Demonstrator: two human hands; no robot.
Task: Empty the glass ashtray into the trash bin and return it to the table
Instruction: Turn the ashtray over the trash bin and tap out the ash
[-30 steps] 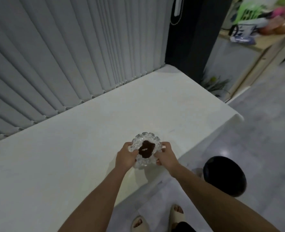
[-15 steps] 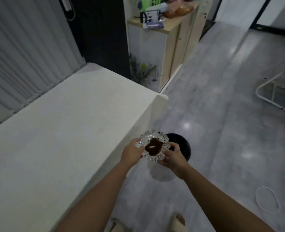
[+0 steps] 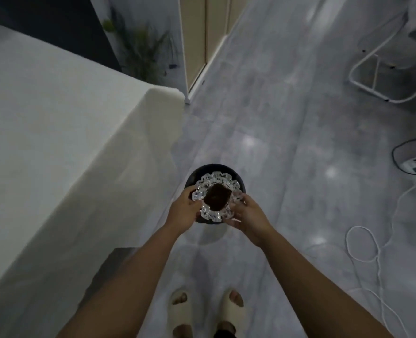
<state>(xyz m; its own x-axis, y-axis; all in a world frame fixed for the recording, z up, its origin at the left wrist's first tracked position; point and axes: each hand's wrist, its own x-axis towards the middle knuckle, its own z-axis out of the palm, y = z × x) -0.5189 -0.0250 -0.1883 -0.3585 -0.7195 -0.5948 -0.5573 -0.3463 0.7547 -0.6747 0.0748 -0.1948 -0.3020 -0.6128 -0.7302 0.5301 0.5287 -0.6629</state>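
Both hands up front: the left hand (image 3: 183, 211) and the right hand (image 3: 249, 217) grip opposite sides of the glass ashtray (image 3: 216, 196), fingers (image 3: 238, 206) curled around its scalloped, faceted rim. It's chunky cut glass, round, catching glints, with a dark brown clump in the bowl. The ashtray sits level, in the air, directly over the trash bin (image 3: 239, 179), a round black bin standing on the glossy grey floor (image 3: 287, 167), just off the near right corner of the desk (image 3: 55, 142). That desk is smooth, pale, with a rounded corner. Below, two feet in soft cream slide sandals (image 3: 231, 311). White cable (image 3: 363, 245) loops across the floor to the right
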